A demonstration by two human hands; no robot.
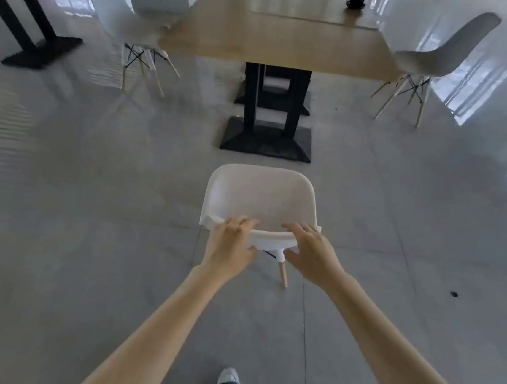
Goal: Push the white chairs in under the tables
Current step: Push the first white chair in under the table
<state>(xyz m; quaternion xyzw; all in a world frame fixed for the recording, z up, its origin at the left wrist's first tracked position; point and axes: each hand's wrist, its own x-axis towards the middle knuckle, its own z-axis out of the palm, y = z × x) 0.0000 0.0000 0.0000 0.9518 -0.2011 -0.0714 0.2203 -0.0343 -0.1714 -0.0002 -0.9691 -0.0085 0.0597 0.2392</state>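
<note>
While both arms reach forward, the left hand (231,243) and right hand (311,252) rest on the top edge of the backrest of the near white chair (261,197). Left hand: fingers curled over the rim, thumb on the back face of the shell, closed around the edge. Right hand: fingers laid over the rim, thumb spread below and apart from the shell; grip looks looser, not fully closed.

Near chair stands on the grey tiled floor (86,237), seat facing the wooden surface (279,42), well short of it and not under it. One light wooden leg shows below the backrest between the two hands. The black pedestal base (266,139) of the surface lies between the chair and the surface edge.

Left white chair (117,14) stands at the surface's left side, its seat touching or just under the edge; blurred, cannot tell which. Right white chair (445,52) stands at the right corner, seat just beside the edge.

A small dark object (355,0) sits on the far part of the surface. One shoe (229,376) shows at the bottom of the view.
</note>
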